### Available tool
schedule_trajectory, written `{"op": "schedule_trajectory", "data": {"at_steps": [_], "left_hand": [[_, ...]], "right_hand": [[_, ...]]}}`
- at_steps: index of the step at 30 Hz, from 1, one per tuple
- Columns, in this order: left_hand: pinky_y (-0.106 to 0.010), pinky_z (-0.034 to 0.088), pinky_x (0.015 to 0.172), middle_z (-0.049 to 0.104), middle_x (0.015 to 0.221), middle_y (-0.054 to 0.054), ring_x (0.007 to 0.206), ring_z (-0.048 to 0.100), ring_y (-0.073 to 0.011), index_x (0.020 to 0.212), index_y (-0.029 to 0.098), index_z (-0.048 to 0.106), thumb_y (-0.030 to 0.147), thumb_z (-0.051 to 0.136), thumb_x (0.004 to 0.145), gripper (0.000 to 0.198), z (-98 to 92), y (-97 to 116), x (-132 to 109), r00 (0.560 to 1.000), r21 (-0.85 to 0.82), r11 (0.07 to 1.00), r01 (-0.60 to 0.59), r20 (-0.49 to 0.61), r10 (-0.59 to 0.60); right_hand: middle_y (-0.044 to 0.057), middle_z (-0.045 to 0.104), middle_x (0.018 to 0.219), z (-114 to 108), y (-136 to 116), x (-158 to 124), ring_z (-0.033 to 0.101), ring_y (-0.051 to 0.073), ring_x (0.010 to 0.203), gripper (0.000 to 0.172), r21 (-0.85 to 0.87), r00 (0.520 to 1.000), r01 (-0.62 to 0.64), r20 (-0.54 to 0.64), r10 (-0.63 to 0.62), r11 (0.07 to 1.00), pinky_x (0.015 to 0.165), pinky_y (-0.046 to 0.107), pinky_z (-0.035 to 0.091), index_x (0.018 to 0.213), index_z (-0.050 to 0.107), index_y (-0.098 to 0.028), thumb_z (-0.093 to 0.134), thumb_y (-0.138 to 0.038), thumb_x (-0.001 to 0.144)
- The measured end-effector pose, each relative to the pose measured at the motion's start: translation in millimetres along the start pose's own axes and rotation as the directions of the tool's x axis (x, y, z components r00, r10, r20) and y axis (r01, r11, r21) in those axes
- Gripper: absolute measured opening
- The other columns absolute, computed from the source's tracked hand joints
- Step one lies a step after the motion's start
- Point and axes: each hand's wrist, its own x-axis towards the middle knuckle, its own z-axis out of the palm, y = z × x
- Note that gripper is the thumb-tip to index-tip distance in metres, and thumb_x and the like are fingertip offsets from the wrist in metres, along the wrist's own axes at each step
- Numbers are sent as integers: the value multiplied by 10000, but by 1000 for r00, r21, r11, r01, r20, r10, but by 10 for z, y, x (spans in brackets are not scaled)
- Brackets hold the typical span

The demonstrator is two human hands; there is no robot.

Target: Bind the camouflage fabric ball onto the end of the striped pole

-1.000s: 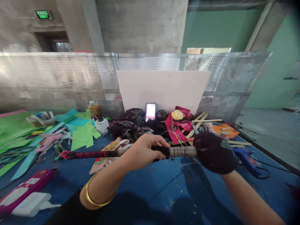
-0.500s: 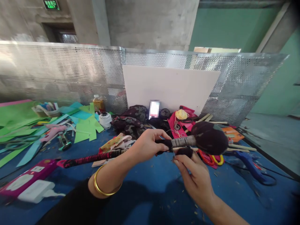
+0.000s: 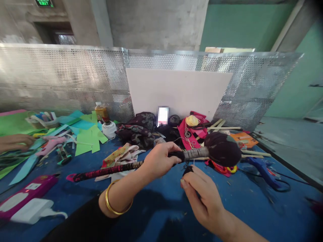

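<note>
A cloth-wrapped stick (image 3: 108, 170) with a round, dark fabric head (image 3: 224, 149) lies slantwise in front of me above the table. Pink-and-black wrapping covers its left end, and grey wrapping (image 3: 196, 153) shows just below the head. My left hand (image 3: 158, 159) is closed around the handle, thumb and fingers on a black wrapped part. Below the grey section, my right hand (image 3: 204, 193) is closed in a pinch on a black cloth strip (image 3: 188, 170). Dark frayed ends hang between this hand and the stick. The strip's far end is hidden.
Fabric scraps (image 3: 123, 156), dark patterned cloth (image 3: 137, 131) and red-and-yellow scissors (image 3: 219, 167) lie around the stick. A blue glue gun (image 3: 264, 173) is at right, a pink one (image 3: 51, 144) at left. Another person's hand (image 3: 15, 143) reaches over green paper. A purple power strip (image 3: 31, 190) sits front left.
My right hand has drawn down and away from the stick with the black cloth strip. My left hand keeps its hold. Another person's hand has come in at the left edge.
</note>
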Motion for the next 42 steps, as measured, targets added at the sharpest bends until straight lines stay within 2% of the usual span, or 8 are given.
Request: {"op": "schedule_trajectory", "data": {"at_steps": [5,11,16,21,27,34,38,42], "left_hand": [[-258,450,722,690,807,5,784,604,-171,902,209,686,222,609,680,235,64,-56,24,1000,92,996,12,-21,-10],[-246,440,647,697,820,16,759,609,-175,924,245,680,269,589,708,235,80,-47,-10,1000,222,975,7,13,-10],[-267,432,695,709,897,20,857,631,-202,944,304,668,250,562,728,247,71,-15,-55,999,393,919,-33,1,35],[-274,436,698,711,938,9,873,640,-215,964,307,664,272,557,745,246,93,14,-60,997,451,891,-54,67,27],[-272,432,662,714,904,-1,855,651,-223,967,267,641,285,530,790,210,140,71,-90,990,534,835,-133,109,88],[-276,444,637,716,953,15,865,667,-232,1030,279,585,209,515,794,256,252,126,-167,980,637,744,-199,146,138],[-275,451,615,701,907,-4,818,665,-223,1002,249,563,200,487,825,199,286,128,-181,963,710,651,-268,186,194],[-278,471,629,686,933,-40,861,655,-221,1166,225,478,169,441,853,320,317,95,-179,928,741,562,-367,253,272]], "right_hand": [[18,434,702,25,-11,-22,400,155,667,154,-57,999,44,-5,-45,997,598,292,333,819,440,-186,416,-42,871],[16,462,674,-9,-23,-12,423,149,643,167,-39,1000,-6,26,7,999,578,286,331,782,468,-178,388,-88,898],[17,579,697,-162,14,73,510,125,611,223,79,971,-234,-29,237,969,564,244,398,770,565,-183,413,-216,929],[15,641,680,-312,75,188,510,113,508,255,209,866,-476,-58,497,854,487,227,413,767,652,-189,480,-323,899],[-10,606,567,-360,70,247,498,107,454,237,230,822,-529,-99,560,817,434,215,390,757,682,-189,513,-313,869],[31,702,766,-316,153,220,644,181,748,225,274,805,-528,-140,576,804,673,270,505,773,691,-182,517,-292,863],[36,717,800,-304,219,217,656,188,788,227,310,779,-542,-164,605,781,748,297,511,777,695,-178,521,-298,858],[41,717,789,-299,262,230,656,212,834,228,314,768,-562,-145,624,765,771,324,505,779,702,-177,521,-297,849]]}}
